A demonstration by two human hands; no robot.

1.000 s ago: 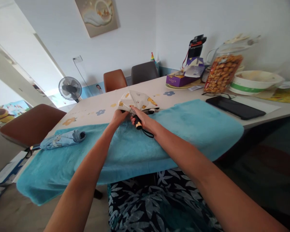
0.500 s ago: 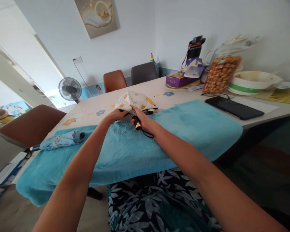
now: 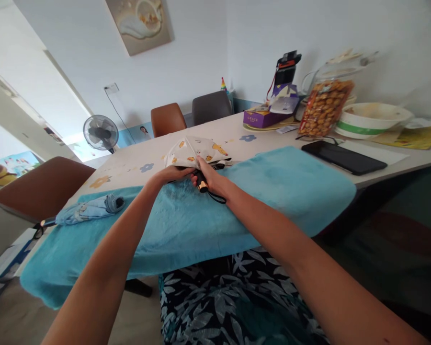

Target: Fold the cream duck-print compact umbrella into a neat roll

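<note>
A white folding umbrella [image 3: 193, 149] with yellow and orange prints lies over the far edge of a blue towel [image 3: 273, 191], its canopy partly bunched. My right hand [image 3: 207, 174] is closed around its black handle, which has a gold-coloured end and a black wrist strap. At the canopy's near left edge is my left hand [image 3: 177, 173], its fingers partly under the fabric and touching it; their tips are hidden. A second umbrella [image 3: 89, 210], light blue and rolled up, lies on the towel to the left of my left forearm.
On the table [image 3: 136, 167], to the right, are a black phone [image 3: 344, 157], a jar of round snacks [image 3: 325, 105], a white bowl [image 3: 371, 120] and a purple box [image 3: 264, 117]. Chairs stand beyond and left; a fan [image 3: 100, 133] is behind.
My left hand has shifted slightly along the canopy's edge, and the fabric is spread a little wider to the left. My right hand keeps its hold on the handle.
</note>
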